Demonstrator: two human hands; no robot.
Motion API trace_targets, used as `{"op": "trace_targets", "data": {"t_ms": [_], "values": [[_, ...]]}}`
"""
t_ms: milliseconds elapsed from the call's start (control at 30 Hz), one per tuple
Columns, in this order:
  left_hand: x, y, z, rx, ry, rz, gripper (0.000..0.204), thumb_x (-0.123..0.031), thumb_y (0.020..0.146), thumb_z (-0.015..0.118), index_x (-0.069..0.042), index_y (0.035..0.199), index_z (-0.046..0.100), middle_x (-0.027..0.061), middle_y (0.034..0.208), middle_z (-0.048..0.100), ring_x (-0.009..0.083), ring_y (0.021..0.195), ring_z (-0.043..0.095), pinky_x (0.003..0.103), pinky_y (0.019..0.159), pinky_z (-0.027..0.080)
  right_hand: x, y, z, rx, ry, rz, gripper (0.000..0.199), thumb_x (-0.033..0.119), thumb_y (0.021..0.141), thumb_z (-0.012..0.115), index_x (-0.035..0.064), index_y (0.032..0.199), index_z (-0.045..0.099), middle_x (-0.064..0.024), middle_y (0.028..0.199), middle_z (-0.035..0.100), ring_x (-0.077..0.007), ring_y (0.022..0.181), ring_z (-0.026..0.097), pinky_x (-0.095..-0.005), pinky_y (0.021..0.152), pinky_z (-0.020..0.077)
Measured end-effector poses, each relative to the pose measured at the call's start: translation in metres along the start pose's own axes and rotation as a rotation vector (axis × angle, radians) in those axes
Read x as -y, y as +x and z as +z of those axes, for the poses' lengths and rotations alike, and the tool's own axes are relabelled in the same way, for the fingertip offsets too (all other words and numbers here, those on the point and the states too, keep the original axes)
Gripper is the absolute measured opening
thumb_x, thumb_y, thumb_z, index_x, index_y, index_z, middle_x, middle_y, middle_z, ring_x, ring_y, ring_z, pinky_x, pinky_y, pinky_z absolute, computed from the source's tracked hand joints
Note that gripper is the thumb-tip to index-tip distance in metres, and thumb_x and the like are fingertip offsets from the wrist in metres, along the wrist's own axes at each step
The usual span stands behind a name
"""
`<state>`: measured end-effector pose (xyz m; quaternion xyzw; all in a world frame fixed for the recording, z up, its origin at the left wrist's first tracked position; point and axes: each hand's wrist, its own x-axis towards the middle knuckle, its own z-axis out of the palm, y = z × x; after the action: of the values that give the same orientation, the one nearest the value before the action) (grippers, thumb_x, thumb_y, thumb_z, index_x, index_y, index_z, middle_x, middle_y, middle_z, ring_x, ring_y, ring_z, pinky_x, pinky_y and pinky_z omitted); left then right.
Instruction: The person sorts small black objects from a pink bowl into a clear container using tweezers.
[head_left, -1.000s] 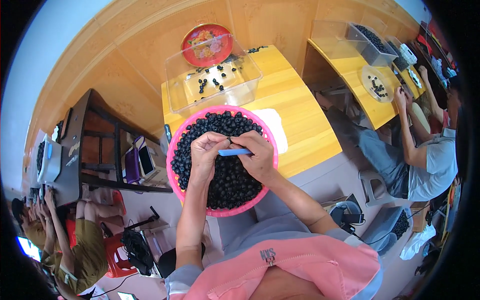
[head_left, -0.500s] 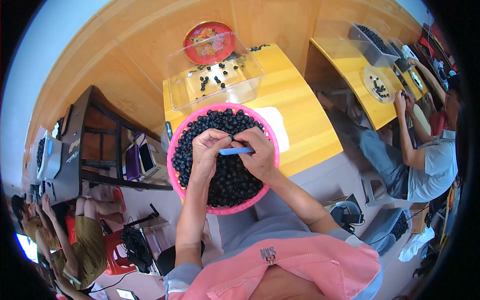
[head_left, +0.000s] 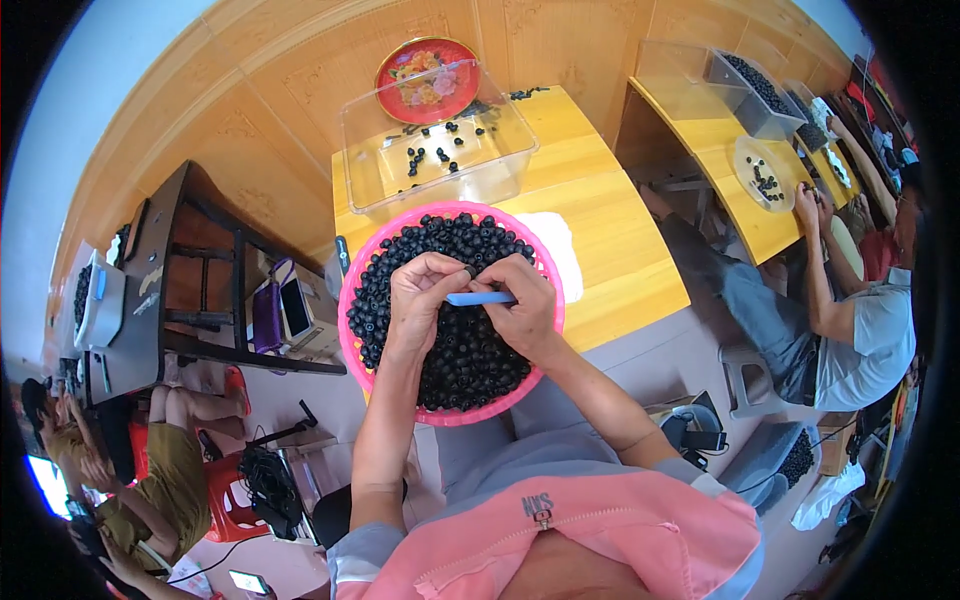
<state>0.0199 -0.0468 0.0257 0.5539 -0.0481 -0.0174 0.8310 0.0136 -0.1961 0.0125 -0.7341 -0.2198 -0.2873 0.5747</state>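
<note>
Blue slim tool [head_left: 480,298] pinched in right hand [head_left: 525,310] fingers, tip meeting left hand [head_left: 425,300] fingers, closed narrowly on something too small to tell. Same pose as a second ago, so still working one piece. Below, pink basket [head_left: 352,270] heaped with dark berries [head_left: 470,360]. Beyond on bench [head_left: 610,250], clear tub [head_left: 440,150] with few berries scattered.

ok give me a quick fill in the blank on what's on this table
1. The dark round beads fill a round basket coloured ____.
2. The right hand pinches a thin tool coloured ____.
3. Behind the basket, the clear plastic box holds only a ____ beads.
4. The left hand is over the ____.

Missing words: pink; blue; few; basket
</note>
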Motion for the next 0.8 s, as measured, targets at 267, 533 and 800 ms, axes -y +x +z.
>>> {"op": "trace_targets", "data": {"t_ms": [267,533,800], "values": [[0.002,0.000,-0.002,0.004,-0.020,0.018,0.009,0.007,0.077,0.065,0.001,0.083,0.062,0.0081,0.082,0.063,0.0141,0.071,0.063,0.024,0.067,0.051,0.001,0.003,0.002,0.000,0.019,-0.035,0.016,-0.003,0.070,0.070,0.0025,0.079,0.059,-0.0102,0.073,0.057,-0.0249,0.063,0.059,-0.0325,0.052,0.0465],[-0.036,-0.005,-0.043,-0.284,-0.186,0.309,0.015,0.005,0.080,0.063,-0.001,0.093,0.062,0.0087,0.088,0.066,0.0131,0.075,0.063,0.025,0.072,0.053,0.000,0.002,0.001,-0.027,-0.012,0.017,0.017,-0.006,0.069,0.073,0.0018,0.077,0.060,-0.0050,0.068,0.056,-0.0120,0.056,0.050,-0.0227,0.050,0.0383],[-0.057,-0.053,-0.141,-0.612,0.030,0.285,0.012,0.002,0.079,0.066,-0.001,0.091,0.064,0.0076,0.083,0.067,0.0140,0.073,0.066,0.022,0.066,0.055,0.004,0.002,0.003,0.002,0.012,0.068,0.015,-0.007,0.070,0.071,0.0018,0.077,0.060,-0.0035,0.070,0.057,-0.0082,0.056,0.047,-0.0213,0.051,0.0374]]}}
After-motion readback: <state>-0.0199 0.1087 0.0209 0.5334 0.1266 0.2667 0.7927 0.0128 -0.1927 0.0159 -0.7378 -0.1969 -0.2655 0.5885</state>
